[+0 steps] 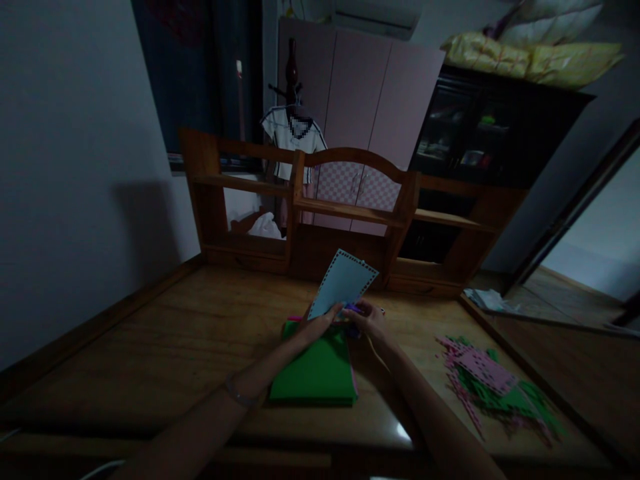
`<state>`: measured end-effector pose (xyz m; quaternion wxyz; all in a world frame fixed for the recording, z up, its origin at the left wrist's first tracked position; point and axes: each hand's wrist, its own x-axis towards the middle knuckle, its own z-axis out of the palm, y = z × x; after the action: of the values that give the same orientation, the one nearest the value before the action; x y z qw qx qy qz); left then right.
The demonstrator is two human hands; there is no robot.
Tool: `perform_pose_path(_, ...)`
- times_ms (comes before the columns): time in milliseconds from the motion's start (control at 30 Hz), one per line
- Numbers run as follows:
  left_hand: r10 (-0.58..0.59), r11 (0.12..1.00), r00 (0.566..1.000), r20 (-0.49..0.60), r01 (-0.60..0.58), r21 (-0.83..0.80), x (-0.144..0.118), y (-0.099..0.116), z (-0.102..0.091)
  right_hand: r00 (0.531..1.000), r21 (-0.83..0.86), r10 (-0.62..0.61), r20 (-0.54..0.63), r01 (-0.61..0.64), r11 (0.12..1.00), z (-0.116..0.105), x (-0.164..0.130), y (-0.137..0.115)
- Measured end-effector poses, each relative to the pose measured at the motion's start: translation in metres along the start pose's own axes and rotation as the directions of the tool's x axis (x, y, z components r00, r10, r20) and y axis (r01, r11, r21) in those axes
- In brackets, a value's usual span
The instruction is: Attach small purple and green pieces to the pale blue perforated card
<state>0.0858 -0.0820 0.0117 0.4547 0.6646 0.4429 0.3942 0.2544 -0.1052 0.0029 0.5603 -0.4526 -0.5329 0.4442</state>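
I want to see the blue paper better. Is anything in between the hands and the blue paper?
No, nothing visible. The left hand pinches the bottom edge of the light blue sheet, and the right hand meets it there too. The sheet is held up above the green stack on the table.
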Motion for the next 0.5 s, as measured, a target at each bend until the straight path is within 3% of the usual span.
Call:
perform_pose_path(300, 0.062, 0.995, 0.997, -0.054, -0.067, -0.079, 0.000, 0.000, -0.001, 1.000, -0.023, -0.025, 0.003, 0.025, 0.999, 0.009, -0.004, -0.012)
perform_pose_path(500, 0.017, 0.997, 0.991, -0.130, -0.027, -0.075, 0.005, -0.009, 0.001, 0.999, -0.054, -0.036, 0.029, 0.037, 0.998, 0.007, -0.009, -0.019)
